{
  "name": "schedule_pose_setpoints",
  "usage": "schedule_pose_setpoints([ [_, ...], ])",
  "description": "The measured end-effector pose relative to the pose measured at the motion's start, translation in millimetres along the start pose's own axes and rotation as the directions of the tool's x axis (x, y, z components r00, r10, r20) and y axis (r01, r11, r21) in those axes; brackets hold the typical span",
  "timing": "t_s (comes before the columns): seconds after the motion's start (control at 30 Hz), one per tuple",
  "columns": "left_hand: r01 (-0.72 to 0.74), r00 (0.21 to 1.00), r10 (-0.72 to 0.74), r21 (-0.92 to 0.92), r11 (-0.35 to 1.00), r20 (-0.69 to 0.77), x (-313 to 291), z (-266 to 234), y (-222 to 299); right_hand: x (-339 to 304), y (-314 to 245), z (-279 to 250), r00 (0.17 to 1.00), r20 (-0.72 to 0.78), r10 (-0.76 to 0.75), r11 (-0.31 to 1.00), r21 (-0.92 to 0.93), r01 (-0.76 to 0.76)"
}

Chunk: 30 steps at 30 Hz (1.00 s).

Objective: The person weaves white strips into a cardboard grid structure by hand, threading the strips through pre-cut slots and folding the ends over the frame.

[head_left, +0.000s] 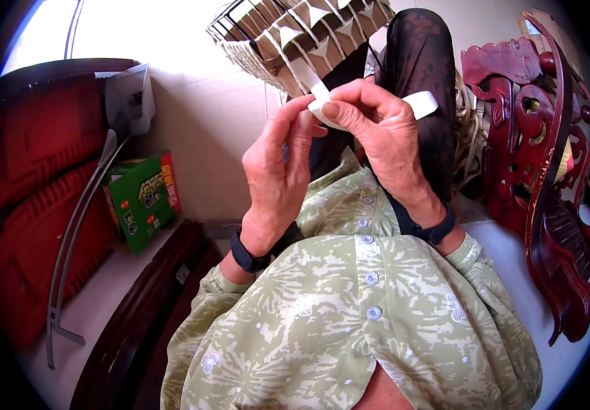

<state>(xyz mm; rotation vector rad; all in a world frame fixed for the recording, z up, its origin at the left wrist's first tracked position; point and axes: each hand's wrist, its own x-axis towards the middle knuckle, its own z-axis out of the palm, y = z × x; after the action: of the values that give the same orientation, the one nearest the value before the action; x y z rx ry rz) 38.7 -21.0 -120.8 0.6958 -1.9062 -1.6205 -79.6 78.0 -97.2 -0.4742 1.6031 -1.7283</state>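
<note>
A flat white strip [423, 104] is pinched between the thumb and fingers of my right hand [387, 133], and its loose end loops out past that hand. The fingertips of my left hand [274, 167] are pressed together on the same strip, close to the right thumb. From there the strip runs up to a basket [268, 48] with a dark wire frame, brown bands and pale cord along its edge. White pointed folds show across the basket's side. It is tilted beyond my hands, by my dark-trousered knee [418, 55].
Carved dark-red wooden furniture [544, 184] stands at the right, beside a bundle of pale strips [469, 130]. On the left are red padded panels [42, 171], a bent metal stand [76, 232] and a green box [141, 198]. A dark wooden edge [128, 321] curves along the lower left.
</note>
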Motion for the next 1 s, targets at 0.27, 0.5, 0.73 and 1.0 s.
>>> schedule_pose_setpoints([
  [0.27, -0.284, 0.954, 0.261, 0.165, 0.944, 0.151, 18.6, -10.2, 1.1, -8.9, -11.7, -2.1, 0.980, 0.125, -0.153, 0.969, -0.174, 0.174],
  [0.5, 0.001, 0.996, 0.001, 0.024, 1.000, -0.084, 8.0, -9.6, 5.0, -24.6, 6.1, -32.8, 0.790, 0.225, -0.570, 0.342, -0.810, 0.477],
  [0.73, -0.208, 0.974, 0.177, 0.249, 0.946, 0.142, -2.5, -2.1, 1.2, -17.8, 0.1, -14.1, 0.881, 0.117, -0.458, 0.632, -0.653, 0.416],
  [1.0, 0.069, 0.992, -0.065, -0.033, 0.997, 0.108, -5.2, -13.8, 5.3, -2.4, 1.7, 0.7, 1.000, 0.002, 0.031, 0.937, -0.347, -0.029],
])
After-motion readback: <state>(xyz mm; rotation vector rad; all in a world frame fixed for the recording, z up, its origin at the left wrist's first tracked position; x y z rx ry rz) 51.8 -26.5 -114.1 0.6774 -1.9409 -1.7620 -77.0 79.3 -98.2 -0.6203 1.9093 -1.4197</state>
